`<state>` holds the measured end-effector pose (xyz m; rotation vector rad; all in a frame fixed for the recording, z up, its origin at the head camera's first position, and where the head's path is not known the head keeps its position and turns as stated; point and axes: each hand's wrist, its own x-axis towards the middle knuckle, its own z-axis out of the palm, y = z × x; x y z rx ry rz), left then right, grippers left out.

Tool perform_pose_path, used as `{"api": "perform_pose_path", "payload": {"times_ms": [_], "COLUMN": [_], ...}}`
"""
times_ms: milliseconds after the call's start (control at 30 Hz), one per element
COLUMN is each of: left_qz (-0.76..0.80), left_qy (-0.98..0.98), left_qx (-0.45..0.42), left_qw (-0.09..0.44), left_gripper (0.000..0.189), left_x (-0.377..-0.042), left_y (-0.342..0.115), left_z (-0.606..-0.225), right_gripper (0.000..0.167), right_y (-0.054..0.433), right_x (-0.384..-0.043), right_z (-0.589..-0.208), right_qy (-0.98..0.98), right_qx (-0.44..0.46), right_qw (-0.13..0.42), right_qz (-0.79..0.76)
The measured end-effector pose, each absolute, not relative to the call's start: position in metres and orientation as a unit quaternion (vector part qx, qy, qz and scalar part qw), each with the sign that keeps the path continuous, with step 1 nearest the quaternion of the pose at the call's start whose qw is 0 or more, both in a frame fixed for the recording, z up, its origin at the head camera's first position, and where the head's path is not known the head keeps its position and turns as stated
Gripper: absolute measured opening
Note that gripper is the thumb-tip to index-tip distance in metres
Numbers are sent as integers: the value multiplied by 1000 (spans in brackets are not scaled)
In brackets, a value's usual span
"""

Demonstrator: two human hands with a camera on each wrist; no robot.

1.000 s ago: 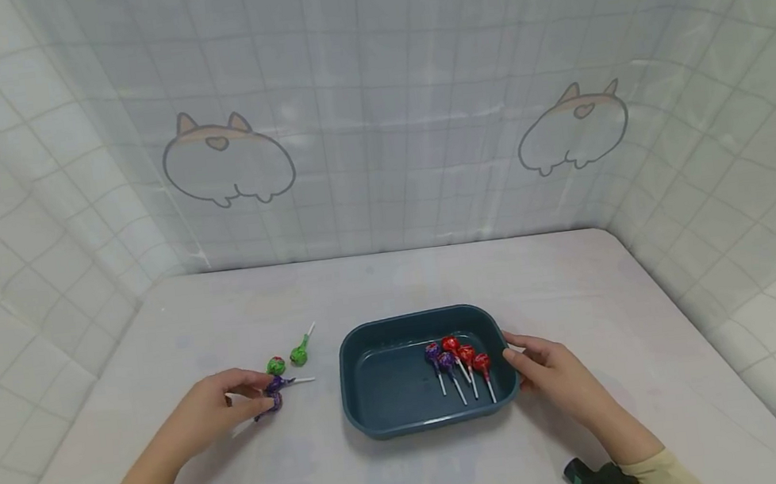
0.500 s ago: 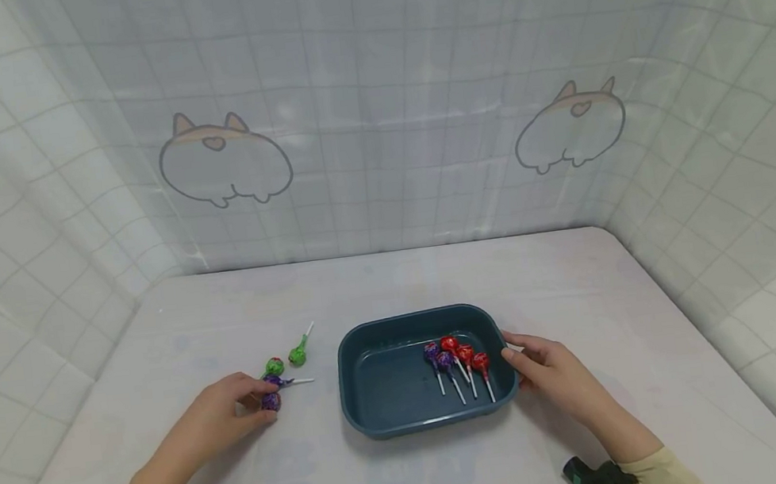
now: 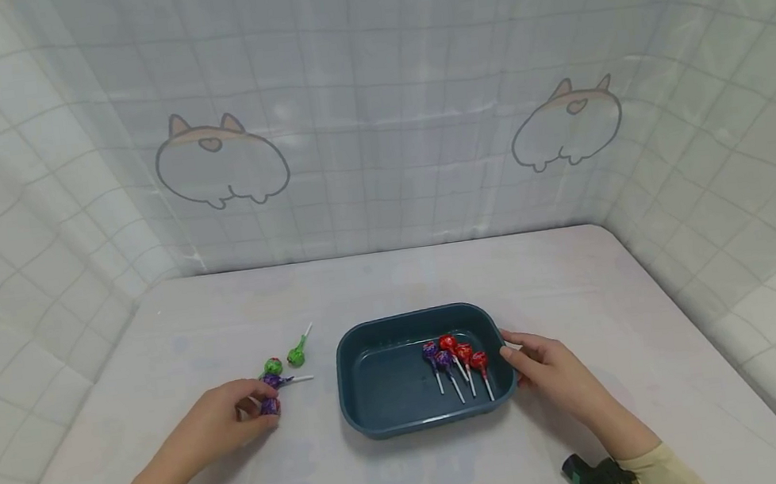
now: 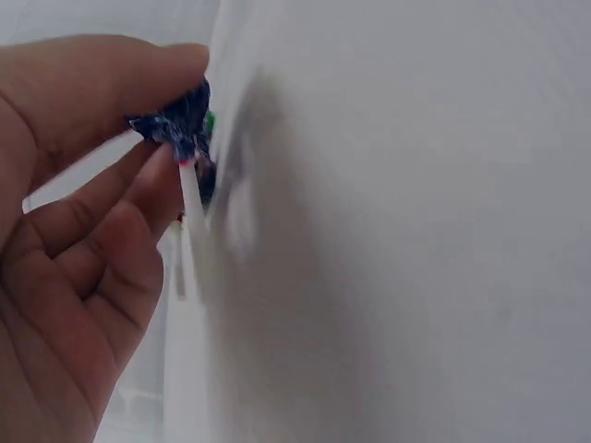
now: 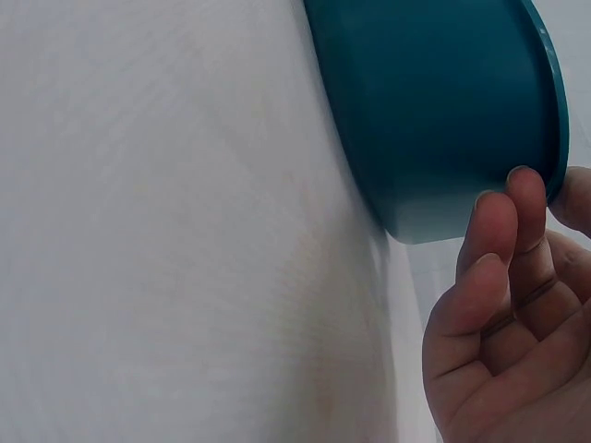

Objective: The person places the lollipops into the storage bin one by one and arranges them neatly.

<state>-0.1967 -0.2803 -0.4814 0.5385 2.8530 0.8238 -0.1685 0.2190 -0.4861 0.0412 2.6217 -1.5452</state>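
Left hand (image 3: 224, 416): you had thumb and fingers pinched on one purple lollipop (image 3: 270, 406), parted only by its thickness.
Pinch: light, even pressure probably served you best, since a round head could have slipped out.
Neighbour: another purple lollipop (image 3: 272, 380) lay right beside it, so a straight lift would likely have spared that one a nudge.
Right hand (image 3: 553, 363): you gripped the right end of the blue tray (image 3: 384, 394) between thumb and fingers, a sensible steadying hold.
Candy's look: dark purple-blue, with a flared wrapper (image 4: 175, 125) and white stick (image 4: 189, 194).
Candy's place: left of the tray; whether it touched the table (image 3: 392, 281), I could not tell.
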Motion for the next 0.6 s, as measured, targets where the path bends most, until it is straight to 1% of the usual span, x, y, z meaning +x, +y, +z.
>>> {"api": "perform_pose_path", "payload": {"times_ms": [167,333,467,600], "left_qz": [330,384,414,439], "left_qy": [925,905,894,881], "left_qx": [176,164,156,165], "left_qw": [71,79,73,61], "left_gripper": [40,36,37,40], "left_x": [-195,-193,-194,-196], "left_y": [-282,-280,-278,-275], "left_z": [-473,-467,-463,-459], "right_gripper": [50,50,50,50], "right_y": [220,220,219,220], "right_x": [-169,-169,-169,-169], "right_z": [-486,-485,-485,-485], "right_qy": [862,860,859,859], "right_qx": [16,17,19,19], "right_qw": [51,56,58,59], "right_qz": [-504,-507,-509,-509]}}
